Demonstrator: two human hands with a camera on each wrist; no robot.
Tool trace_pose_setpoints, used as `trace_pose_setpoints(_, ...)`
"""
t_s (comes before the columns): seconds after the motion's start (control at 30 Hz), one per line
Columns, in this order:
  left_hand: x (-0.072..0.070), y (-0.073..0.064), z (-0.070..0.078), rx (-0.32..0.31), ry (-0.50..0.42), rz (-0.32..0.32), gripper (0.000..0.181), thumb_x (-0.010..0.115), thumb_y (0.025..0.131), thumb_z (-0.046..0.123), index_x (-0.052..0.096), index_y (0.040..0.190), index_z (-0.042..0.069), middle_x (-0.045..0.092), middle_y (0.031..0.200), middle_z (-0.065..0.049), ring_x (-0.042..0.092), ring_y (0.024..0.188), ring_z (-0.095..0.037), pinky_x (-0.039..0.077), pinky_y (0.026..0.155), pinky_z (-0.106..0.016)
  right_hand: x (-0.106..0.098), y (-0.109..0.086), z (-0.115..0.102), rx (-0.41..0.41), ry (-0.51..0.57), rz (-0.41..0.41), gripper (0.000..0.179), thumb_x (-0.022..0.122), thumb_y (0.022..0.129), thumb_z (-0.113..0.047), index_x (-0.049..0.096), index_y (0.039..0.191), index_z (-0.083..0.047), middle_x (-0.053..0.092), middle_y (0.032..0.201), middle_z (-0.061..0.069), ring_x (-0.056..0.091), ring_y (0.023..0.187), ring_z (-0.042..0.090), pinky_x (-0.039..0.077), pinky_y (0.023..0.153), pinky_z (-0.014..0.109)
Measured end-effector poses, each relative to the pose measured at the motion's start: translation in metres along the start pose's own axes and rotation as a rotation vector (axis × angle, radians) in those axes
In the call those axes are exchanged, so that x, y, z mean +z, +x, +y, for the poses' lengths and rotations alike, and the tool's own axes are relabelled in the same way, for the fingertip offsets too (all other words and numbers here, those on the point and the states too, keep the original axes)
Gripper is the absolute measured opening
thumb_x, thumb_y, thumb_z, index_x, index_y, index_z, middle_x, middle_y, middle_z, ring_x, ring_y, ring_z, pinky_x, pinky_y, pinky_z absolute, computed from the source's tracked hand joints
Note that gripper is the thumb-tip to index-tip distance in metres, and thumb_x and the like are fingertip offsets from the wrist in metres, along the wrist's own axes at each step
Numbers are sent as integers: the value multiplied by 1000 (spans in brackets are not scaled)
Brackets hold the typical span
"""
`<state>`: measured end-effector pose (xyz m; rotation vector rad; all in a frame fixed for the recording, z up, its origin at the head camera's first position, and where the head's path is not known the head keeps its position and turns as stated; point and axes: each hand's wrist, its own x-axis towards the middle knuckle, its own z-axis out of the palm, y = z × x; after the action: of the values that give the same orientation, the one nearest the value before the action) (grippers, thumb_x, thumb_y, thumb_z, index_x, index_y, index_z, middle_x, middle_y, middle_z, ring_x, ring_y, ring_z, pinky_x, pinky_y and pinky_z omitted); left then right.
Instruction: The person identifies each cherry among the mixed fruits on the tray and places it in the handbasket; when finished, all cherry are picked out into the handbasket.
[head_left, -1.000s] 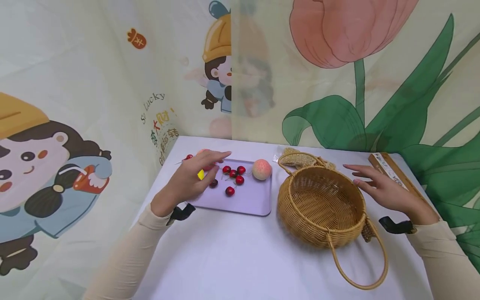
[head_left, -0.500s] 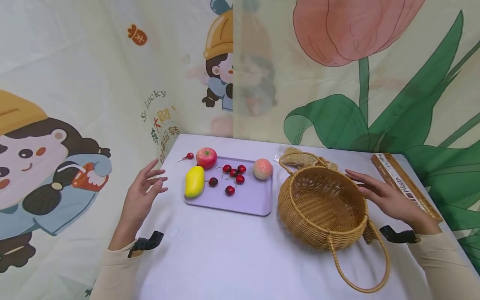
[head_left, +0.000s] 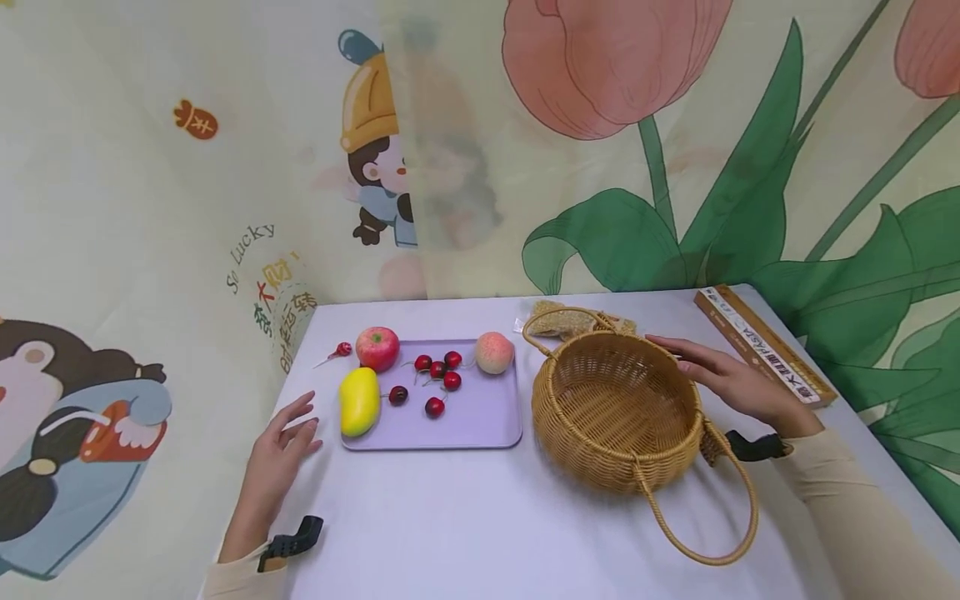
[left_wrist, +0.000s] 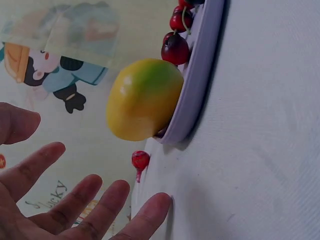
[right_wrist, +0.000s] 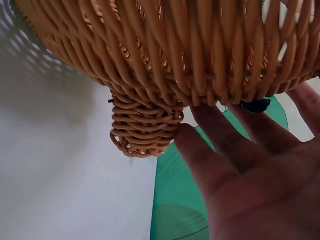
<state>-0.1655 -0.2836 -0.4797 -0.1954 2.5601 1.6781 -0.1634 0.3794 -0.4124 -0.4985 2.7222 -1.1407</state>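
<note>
A lilac tray (head_left: 457,437) holds a yellow mango (head_left: 359,402), a red apple (head_left: 377,347), a peach (head_left: 494,352) and several cherries (head_left: 435,375). My left hand (head_left: 281,437) lies open on the table just left of the tray, holding nothing. In the left wrist view its spread fingers (left_wrist: 90,210) are a short way from the mango (left_wrist: 145,100) and the tray's edge (left_wrist: 200,85). My right hand (head_left: 720,379) rests with straight fingers against the right side of the empty wicker basket (head_left: 615,400). Seen from the right wrist, the fingers (right_wrist: 225,145) touch the basket wall (right_wrist: 175,50).
One loose cherry (head_left: 341,350) lies on the table left of the apple. A packet of crackers (head_left: 570,318) sits behind the basket. A long pasta box (head_left: 765,343) lies at the far right edge. Printed cloth walls close in the table at the left and back.
My left hand has drawn back from over the tray to the table left of it. My right hand has moved in against the basket. The head view has shifted right.
</note>
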Motion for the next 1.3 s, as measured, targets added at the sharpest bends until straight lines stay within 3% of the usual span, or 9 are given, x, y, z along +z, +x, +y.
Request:
trace_pose_setpoints(0.13,3,-5,-13,-82,-8,-19,59,52,113,27,32,169,22,35,171,-17,48,148,-35,55,91,-7,3,4,2,0,18,-1,49,43,116,-25,42,165,-25,44,169,14,33,138,-27,40,107,12)
trace_pose_setpoints(0.2,4,-4,-15,-91,-12,-25,58,51,113,24,33,169,21,34,172,-17,48,149,-34,56,92,-8,5,4,3,-10,19,7,49,42,116,-24,42,165,-25,45,169,14,34,139,-26,41,108,14)
trace_pose_setpoints(0.3,5,5,-12,-61,-6,-62,58,52,113,23,33,168,19,33,172,-18,48,150,-37,58,93,-12,7,-2,5,-10,40,33,49,42,116,-22,42,165,-23,46,168,12,35,139,-25,42,106,14)
trace_pose_setpoints(0.43,5,6,-11,-8,0,-99,58,53,113,22,35,167,17,34,171,-19,49,149,-41,60,96,-17,11,-6,8,-13,69,28,50,41,116,-20,40,166,-22,45,169,2,35,138,-26,42,103,11)
trace_pose_setpoints(0.7,6,3,-12,32,-25,-106,58,55,112,30,37,166,16,36,170,-19,53,146,-42,62,94,-21,10,-3,11,-33,86,3,51,40,116,-21,36,167,-24,41,170,-10,35,140,-24,44,101,13)
trace_pose_setpoints(0.87,9,3,-13,32,-98,-127,61,58,111,33,38,166,14,35,171,-18,60,139,-24,62,94,-23,6,-1,7,-39,70,3,51,40,116,-19,37,167,-23,41,166,-19,34,139,-25,43,100,11)
trace_pose_setpoints(1.1,8,3,-13,14,-133,-128,60,58,111,34,39,165,15,35,172,-16,62,124,4,63,95,-24,7,1,6,-57,132,6,51,39,115,-14,38,166,-19,43,167,-13,38,142,-20,42,104,11)
trace_pose_setpoints(1.2,8,3,-13,17,-150,-135,60,57,111,35,39,165,15,35,172,-16,61,119,10,63,95,-25,7,2,7,-51,133,15,51,40,115,-14,39,166,-19,43,165,-16,38,142,-20,42,104,11)
trace_pose_setpoints(1.3,9,3,-14,9,-164,-137,59,56,112,35,40,165,15,35,172,-15,61,119,8,63,95,-25,5,1,7,-53,95,6,51,40,115,-15,38,166,-20,42,164,-21,36,142,-22,39,104,9)
